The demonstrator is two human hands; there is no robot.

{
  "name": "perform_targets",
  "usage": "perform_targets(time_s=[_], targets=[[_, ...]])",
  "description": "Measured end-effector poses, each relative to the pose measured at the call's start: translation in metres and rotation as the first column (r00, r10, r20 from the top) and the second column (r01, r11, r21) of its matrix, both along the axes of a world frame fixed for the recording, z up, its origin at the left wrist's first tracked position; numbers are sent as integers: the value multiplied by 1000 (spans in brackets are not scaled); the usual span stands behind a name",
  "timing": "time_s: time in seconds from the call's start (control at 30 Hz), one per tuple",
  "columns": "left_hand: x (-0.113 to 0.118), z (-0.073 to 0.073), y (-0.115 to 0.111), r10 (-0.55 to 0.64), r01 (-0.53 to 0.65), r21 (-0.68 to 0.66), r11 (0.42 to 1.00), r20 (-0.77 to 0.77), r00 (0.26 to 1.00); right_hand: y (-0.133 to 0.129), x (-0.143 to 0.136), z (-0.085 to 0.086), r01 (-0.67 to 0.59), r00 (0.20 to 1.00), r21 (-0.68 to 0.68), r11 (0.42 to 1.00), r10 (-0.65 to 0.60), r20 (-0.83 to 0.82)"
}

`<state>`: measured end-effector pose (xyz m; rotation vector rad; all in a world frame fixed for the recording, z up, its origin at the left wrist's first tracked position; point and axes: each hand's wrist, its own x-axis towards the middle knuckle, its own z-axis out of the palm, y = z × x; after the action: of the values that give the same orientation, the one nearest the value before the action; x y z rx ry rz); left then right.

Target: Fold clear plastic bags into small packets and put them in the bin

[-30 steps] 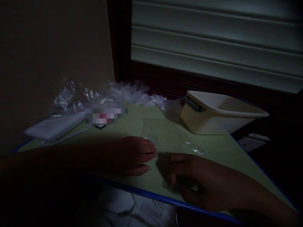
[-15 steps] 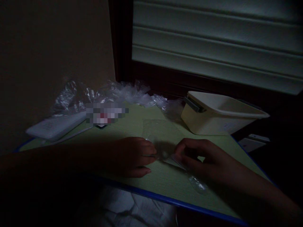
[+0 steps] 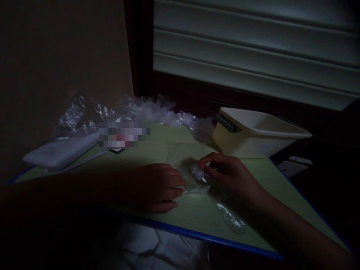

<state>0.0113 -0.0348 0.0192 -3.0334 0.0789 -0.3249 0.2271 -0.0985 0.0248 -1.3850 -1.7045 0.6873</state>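
Note:
A thin clear plastic bag (image 3: 180,152) lies on the green table (image 3: 135,157) between my hands. My left hand (image 3: 161,189) rests at its left side with curled fingers, closed on the bag's edge. My right hand (image 3: 225,170) pinches a crumpled, shiny bit of the plastic between thumb and fingertips. Under my right wrist, another strip of clear plastic (image 3: 230,217) lies on the table. The scene is dim, and the exact outlines of the plastic are hard to make out.
A cream bin (image 3: 239,144) with a grey handle stands at the back right. Crumpled clear plastic (image 3: 152,110) lines the back edge. At the left are a white flat device (image 3: 60,152) with a cable and a blurred-out item (image 3: 120,137). White objects (image 3: 294,167) sit beyond the right edge.
My right hand has moved up and slightly left, lifting crumpled plastic with it. More of the strip under my wrist shows. My left hand has hardly moved, and the view has shifted slightly.

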Motion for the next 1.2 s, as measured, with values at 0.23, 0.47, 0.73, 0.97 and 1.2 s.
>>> perform_targets(time_s=[0.23,0.47,0.73,0.97,1.2], targets=[[-2,-1,1,-84,84,-16,996,-4,996,10,0,-16,46,995,120,992,-56,84],[-4,-8,2,-70,71,-15,997,90,994,16,-1,-25,5,994,182,983,-24,102],[-2,-7,4,-74,78,-39,996,110,991,13,-2,-23,-1,992,205,979,-24,120],[-3,-7,2,22,-18,-29,999,114,993,3,5,-10,31,976,348,937,-103,190],[-1,-8,4,-22,25,-25,999,136,990,-8,3,3,-380,820,34,924,320,474]])
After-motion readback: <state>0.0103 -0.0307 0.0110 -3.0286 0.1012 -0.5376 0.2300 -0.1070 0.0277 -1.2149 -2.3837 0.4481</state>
